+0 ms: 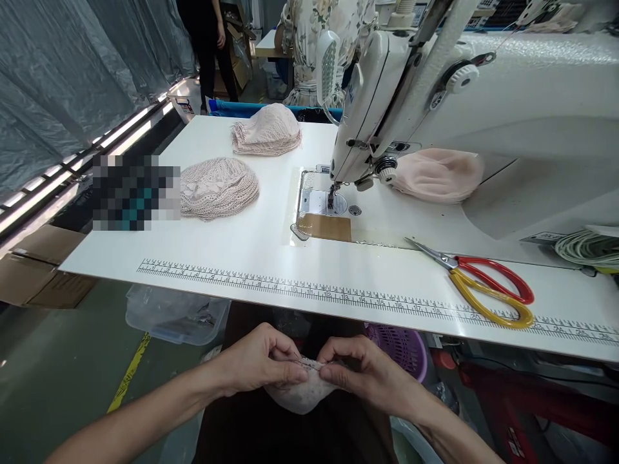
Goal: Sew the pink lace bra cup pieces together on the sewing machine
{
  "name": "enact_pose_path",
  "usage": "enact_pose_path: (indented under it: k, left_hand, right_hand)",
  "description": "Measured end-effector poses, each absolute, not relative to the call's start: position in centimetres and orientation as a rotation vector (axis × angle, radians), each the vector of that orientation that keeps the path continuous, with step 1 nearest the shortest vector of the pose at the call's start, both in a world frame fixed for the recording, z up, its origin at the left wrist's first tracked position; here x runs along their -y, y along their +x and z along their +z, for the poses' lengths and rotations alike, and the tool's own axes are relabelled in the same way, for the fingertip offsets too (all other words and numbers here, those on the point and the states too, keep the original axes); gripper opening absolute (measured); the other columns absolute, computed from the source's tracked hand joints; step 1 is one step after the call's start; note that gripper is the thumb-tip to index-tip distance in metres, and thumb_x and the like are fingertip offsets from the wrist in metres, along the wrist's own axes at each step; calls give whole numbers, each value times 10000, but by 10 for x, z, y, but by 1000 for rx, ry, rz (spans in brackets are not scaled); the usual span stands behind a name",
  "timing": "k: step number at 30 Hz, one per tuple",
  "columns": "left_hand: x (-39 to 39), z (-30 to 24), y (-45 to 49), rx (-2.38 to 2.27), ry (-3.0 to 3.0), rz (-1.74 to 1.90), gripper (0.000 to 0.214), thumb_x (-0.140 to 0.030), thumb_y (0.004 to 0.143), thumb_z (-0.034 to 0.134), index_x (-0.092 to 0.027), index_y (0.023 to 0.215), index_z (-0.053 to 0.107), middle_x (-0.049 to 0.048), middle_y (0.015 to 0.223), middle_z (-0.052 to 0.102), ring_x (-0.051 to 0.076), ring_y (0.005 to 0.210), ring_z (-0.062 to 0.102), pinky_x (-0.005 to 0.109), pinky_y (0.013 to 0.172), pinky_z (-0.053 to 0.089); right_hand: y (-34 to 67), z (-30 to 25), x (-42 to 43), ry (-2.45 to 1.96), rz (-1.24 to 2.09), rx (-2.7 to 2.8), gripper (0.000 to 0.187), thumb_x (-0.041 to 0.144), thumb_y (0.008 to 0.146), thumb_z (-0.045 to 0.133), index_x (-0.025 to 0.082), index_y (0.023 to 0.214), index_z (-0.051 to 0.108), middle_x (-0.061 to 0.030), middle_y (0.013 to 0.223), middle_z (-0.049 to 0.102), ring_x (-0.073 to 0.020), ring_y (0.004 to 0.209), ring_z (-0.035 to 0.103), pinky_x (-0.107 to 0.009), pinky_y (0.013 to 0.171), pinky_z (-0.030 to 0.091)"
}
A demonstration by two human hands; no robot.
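Note:
Over my lap, just below the table's front edge, I hold a pale pink lace cup (pixel 302 394) with a rounded underside. My left hand (pixel 271 362) pinches its upper edge between thumb and fingers. On the other side, my right hand (pixel 355 368) pinches the same edge, a short gap away. The sewing machine (pixel 367 122) stands on the table above, its needle and presser foot (pixel 331 196) over the metal plate with no fabric beneath. Both hands are well apart from it.
Two stacks of lace cups (pixel 220 187) (pixel 267 131) lie left of the needle; smooth pink cups (pixel 438 175) sit under the machine arm. Scissors (pixel 476 283) rest at the front right on the white table (pixel 232 245). Beneath are a clear bin (pixel 176 312) and purple basket (pixel 401 348). People stand behind.

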State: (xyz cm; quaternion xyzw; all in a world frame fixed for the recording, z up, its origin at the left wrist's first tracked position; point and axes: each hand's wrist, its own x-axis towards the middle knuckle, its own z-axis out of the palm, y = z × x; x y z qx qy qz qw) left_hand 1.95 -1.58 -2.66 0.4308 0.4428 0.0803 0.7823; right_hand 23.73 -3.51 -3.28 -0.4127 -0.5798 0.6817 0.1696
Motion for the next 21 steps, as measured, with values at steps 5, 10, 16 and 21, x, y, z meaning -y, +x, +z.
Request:
enact_pose_path:
  k: [5, 10, 16, 21]
  left_hand:
    - [15, -26, 22, -929, 987, 189, 352, -434, 679, 742, -103, 616, 637, -20, 521, 519, 85, 506, 433, 212, 518, 350]
    - [12, -23, 16, -833, 1041, 184, 345, -432, 796, 644, -102, 697, 664, -18, 573, 492, 89, 554, 406, 214, 556, 343]
    - [8, -14, 6, -891, 1028, 151, 286, -370, 807, 640, -138, 952, 726, 21, 725, 612, 119, 674, 486, 221, 660, 387]
    - [10, -17, 9, -820, 981, 172, 305, -378, 781, 677, -130, 952, 726, 14, 684, 624, 104, 621, 488, 214, 638, 398]
  right_hand:
    - [236, -34, 33, -1163, 1884, 1689, 300, 460, 865, 587, 170, 805, 640, 20, 673, 528, -118, 631, 447, -221, 569, 355]
    - [235, -34, 30, -1191, 1844, 1593, 322, 475, 863, 576, 172, 764, 622, 19, 652, 519, -125, 634, 447, -234, 576, 352]
    - [238, -33, 31, -1203, 1870, 1485, 307, 481, 854, 585, 176, 820, 599, 16, 689, 536, -125, 640, 463, -242, 591, 363]
    - [236, -35, 33, -1178, 1850, 1494, 267, 436, 875, 576, 174, 826, 596, 11, 704, 549, -128, 660, 473, -246, 608, 368]
